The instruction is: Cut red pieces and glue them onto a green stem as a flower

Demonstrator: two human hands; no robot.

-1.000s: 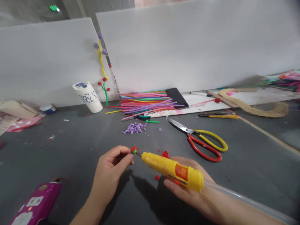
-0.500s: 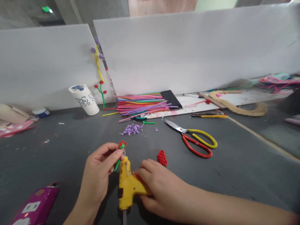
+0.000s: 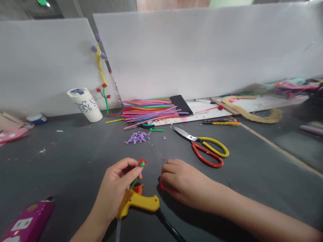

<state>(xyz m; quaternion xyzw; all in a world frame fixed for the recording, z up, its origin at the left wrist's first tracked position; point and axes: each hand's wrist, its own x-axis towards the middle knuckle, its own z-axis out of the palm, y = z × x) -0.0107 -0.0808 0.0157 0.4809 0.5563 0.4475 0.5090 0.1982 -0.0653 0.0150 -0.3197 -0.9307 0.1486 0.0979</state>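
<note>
My left hand (image 3: 119, 183) pinches a small pipe-cleaner flower (image 3: 142, 162), its red tip up and its green stem running down past the fingers. Just below that hand lies a yellow glue gun (image 3: 145, 203) on the dark table, a clear glue stick at its back end and a black cord at its handle. Its front part is hidden behind my left hand. To the right, my right hand (image 3: 184, 183) rests low over the table with curled fingers. A bit of red fuzzy material (image 3: 161, 187) shows at its fingertips; the rest there is covered.
Open scissors (image 3: 194, 138) lie beyond my right hand. Purple clippings (image 3: 137, 137) sit before a bundle of pipe cleaners (image 3: 148, 111). A white cup (image 3: 87, 106) stands back left, a purple power strip (image 3: 31, 220) front left. White boards (image 3: 202, 50) form the back.
My right hand has let go of the glue gun, now lying turned on the table, and has moved onto the red pieces. My left hand with the flower has shifted slightly right.
</note>
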